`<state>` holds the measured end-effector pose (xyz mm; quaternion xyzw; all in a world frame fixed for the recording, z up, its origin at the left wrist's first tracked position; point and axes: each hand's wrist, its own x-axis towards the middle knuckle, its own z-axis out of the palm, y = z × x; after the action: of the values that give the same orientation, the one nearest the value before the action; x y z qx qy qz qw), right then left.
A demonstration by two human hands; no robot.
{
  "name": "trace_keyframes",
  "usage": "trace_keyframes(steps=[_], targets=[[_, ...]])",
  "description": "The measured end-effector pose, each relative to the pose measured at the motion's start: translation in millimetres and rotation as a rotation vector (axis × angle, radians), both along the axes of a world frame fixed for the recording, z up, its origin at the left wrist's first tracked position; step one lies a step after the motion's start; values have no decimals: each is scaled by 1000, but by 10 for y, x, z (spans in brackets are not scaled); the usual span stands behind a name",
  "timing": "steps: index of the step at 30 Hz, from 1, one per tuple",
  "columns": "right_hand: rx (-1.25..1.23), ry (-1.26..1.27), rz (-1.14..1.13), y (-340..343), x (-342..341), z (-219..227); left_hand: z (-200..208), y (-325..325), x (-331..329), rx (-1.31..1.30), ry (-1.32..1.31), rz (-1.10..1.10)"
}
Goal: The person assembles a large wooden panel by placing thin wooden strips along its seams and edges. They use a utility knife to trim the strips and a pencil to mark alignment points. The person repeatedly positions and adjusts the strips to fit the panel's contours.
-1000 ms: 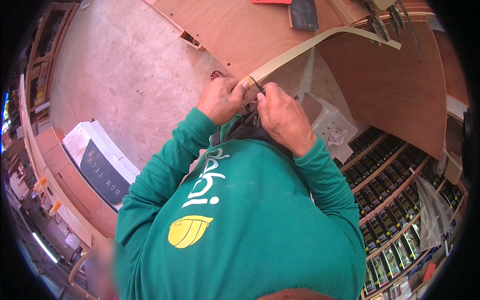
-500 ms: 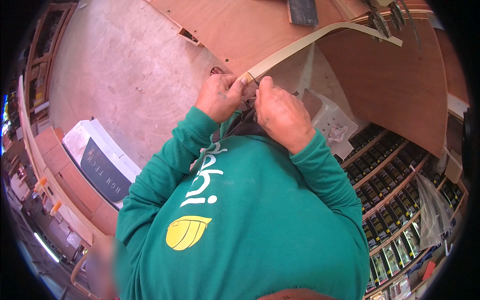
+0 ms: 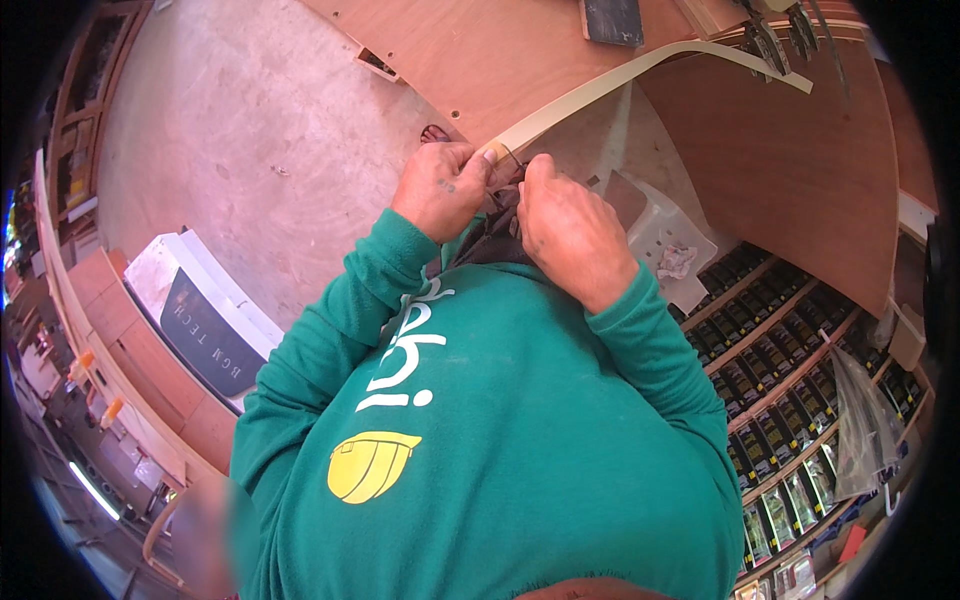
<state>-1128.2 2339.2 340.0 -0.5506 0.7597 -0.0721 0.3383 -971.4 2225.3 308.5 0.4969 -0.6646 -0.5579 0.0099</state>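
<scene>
My left hand [image 3: 440, 190] is closed, pinching the near end of a long pale strip [image 3: 575, 103] between thumb and fingers. From there the strip runs up and right, bending over to its far end by some metal clamps [image 3: 765, 45]. My right hand [image 3: 575, 232] is closed just right of that near end, its fingers curled round something mostly hidden. A thin dark piece [image 3: 514, 160] shows between the right fingertips and the strip's end; its kind is too small to tell. Dark cloth lies below both hands, against my green shirt.
A brown wooden panel [image 3: 480, 60] with a dark block [image 3: 612, 22] on it lies ahead. A curved board [image 3: 790, 160] stands at right, above shelves of black packages [image 3: 780, 390]. Nearby is a white plastic stool [image 3: 645, 235]; a white box [image 3: 160, 265] sits at left.
My right hand has moved slightly right and down, away from the strip's end, and the thin dark piece shows more. The left hand keeps its pinch on the strip.
</scene>
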Motion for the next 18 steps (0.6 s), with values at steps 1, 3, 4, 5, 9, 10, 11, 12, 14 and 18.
trace_keyframes(steps=[1,3,4,5,9,10,11,12,14,18], targets=[[20,-4,4,-5,-6,26,-8,4,4,-3,9,3],[60,-11,11,-11,-12,67,-38,10,15,-10,22,5],[51,-8,10,-2,-11,72,-65,9,21,-14,26,4],[41,-5,10,9,-10,76,-80,11,25,-18,30,4],[57,7,13,12,-3,86,4,7,7,34,2,20],[50,7,11,14,0,81,-44,16,15,19,14,23],[44,6,10,18,2,73,-72,19,20,5,26,26],[36,6,8,30,5,66,-65,15,16,4,17,17],[22,16,6,51,11,54,-42,4,10,3,0,0],[0,6,20,80,-3,41,-53,-1,18,-23,13,-9]])
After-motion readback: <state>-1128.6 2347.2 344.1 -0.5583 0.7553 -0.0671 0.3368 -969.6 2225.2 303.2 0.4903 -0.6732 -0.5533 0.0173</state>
